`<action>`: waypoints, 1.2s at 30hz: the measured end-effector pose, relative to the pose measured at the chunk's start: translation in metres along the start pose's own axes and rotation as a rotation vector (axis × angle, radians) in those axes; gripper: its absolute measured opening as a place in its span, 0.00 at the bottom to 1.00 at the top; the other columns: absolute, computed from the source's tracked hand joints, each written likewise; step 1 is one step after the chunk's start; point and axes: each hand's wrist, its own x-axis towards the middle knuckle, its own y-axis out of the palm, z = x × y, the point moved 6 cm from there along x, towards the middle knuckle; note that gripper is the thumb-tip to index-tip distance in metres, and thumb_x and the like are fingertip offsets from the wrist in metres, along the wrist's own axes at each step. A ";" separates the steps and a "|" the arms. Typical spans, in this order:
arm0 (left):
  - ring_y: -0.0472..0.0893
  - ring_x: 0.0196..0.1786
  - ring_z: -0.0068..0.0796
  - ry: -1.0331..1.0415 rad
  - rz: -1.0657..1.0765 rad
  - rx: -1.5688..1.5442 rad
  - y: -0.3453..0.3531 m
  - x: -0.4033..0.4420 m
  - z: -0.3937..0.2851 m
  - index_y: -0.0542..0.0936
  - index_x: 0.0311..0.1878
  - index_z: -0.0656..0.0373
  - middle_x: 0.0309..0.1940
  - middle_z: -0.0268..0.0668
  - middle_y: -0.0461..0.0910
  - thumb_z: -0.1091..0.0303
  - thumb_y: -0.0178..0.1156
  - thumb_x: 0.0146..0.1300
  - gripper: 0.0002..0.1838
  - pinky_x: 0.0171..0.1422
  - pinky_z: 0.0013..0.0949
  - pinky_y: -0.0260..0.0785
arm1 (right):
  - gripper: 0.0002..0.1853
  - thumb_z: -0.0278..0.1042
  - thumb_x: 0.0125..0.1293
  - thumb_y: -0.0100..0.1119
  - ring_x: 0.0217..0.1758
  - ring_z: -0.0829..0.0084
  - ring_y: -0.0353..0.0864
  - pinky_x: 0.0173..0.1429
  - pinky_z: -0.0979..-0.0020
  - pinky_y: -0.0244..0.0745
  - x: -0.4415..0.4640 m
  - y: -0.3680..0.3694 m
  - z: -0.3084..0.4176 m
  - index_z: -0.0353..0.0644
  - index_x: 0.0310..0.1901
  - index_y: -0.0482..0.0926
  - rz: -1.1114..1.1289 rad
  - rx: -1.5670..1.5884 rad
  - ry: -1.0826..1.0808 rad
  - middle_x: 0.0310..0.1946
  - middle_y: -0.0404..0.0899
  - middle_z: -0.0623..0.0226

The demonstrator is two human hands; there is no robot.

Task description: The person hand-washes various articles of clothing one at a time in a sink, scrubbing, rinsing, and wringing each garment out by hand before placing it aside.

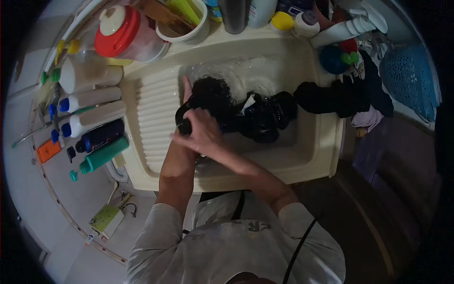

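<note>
A wet black garment (210,92) is bunched over my left hand (187,88) at the left of the basin. One straight finger or thumb of that hand shows at the cloth's edge, while the rest is hidden beneath the cloth it supports. My right hand (203,128) crosses over my left forearm, its fingers closed on a dark fold of the same garment. More wet black cloth (265,120) lies in the water to the right, with a small white patch showing on it.
Ridges (153,113) line the left side of the cream sink (326,173). Dark clothing (331,97) hangs over its right rim. Several bottles (97,123) stand at the left. A red-lidded container (120,35) and a white tub (187,31) stand behind. At far right is a blue basket (409,80).
</note>
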 end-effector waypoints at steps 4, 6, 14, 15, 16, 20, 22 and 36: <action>0.77 0.47 0.38 0.546 -0.128 0.940 -0.039 -0.005 -0.007 0.72 0.55 0.58 0.46 0.41 0.78 0.31 0.49 0.56 0.38 0.57 0.41 0.69 | 0.17 0.45 0.42 0.68 0.34 0.58 0.75 0.38 0.57 0.68 0.028 0.006 -0.059 0.45 0.25 0.71 -0.253 -0.196 -0.087 0.25 0.74 0.64; 0.77 0.47 0.39 -0.044 -0.566 0.263 0.049 -0.041 0.020 0.70 0.56 0.58 0.46 0.41 0.78 0.31 0.51 0.55 0.39 0.55 0.42 0.70 | 0.17 0.45 0.44 0.68 0.37 0.53 0.75 0.40 0.55 0.70 0.058 -0.024 -0.120 0.42 0.30 0.74 -0.359 -0.263 0.062 0.29 0.75 0.59; 0.71 0.46 0.50 0.695 -0.725 2.171 0.033 -0.022 -0.013 0.77 0.46 0.48 0.46 0.45 0.68 0.71 0.53 0.54 0.15 0.51 0.46 0.66 | 0.37 0.47 0.54 0.64 0.65 0.50 0.55 0.64 0.49 0.56 0.050 -0.067 -0.180 0.50 0.64 0.60 0.144 -0.761 0.384 0.64 0.54 0.54; 0.70 0.44 0.52 0.549 -0.724 2.461 0.032 -0.016 0.000 0.77 0.44 0.47 0.45 0.46 0.67 0.71 0.52 0.54 0.14 0.50 0.47 0.66 | 0.33 0.45 0.55 0.63 0.65 0.50 0.56 0.64 0.50 0.56 0.045 -0.065 -0.185 0.50 0.62 0.64 0.158 -0.697 0.351 0.63 0.56 0.54; 0.71 0.46 0.52 0.605 -0.733 2.448 0.022 -0.015 0.001 0.78 0.43 0.49 0.49 0.44 0.65 0.70 0.52 0.56 0.12 0.50 0.50 0.66 | 0.33 0.45 0.55 0.63 0.65 0.50 0.56 0.64 0.50 0.56 0.045 -0.065 -0.197 0.50 0.62 0.64 0.158 -0.701 0.350 0.63 0.56 0.54; 0.67 0.55 0.58 0.375 -0.999 2.221 -0.004 0.005 -0.010 0.79 0.42 0.50 0.56 0.48 0.63 0.65 0.56 0.54 0.12 0.53 0.53 0.65 | 0.22 0.41 0.55 0.59 0.58 0.50 0.65 0.58 0.52 0.64 0.045 -0.082 -0.232 0.43 0.51 0.72 -0.023 -0.921 0.378 0.51 0.69 0.50; 0.66 0.57 0.58 0.210 -0.985 2.054 0.002 0.007 -0.015 0.79 0.39 0.56 0.54 0.51 0.66 0.64 0.58 0.52 0.11 0.54 0.52 0.65 | 0.18 0.40 0.53 0.63 0.49 0.50 0.72 0.52 0.55 0.69 0.056 -0.097 -0.232 0.41 0.43 0.76 0.008 -0.681 0.444 0.49 0.70 0.52; 0.78 0.42 0.47 0.695 -0.334 2.066 0.155 -0.130 -0.131 0.83 0.36 0.58 0.34 0.47 0.79 0.76 0.47 0.47 0.16 0.50 0.39 0.69 | 0.15 0.25 0.53 0.50 0.39 0.55 0.79 0.46 0.63 0.73 0.059 -0.222 0.007 0.41 0.43 0.80 -0.027 -0.580 -0.057 0.34 0.79 0.50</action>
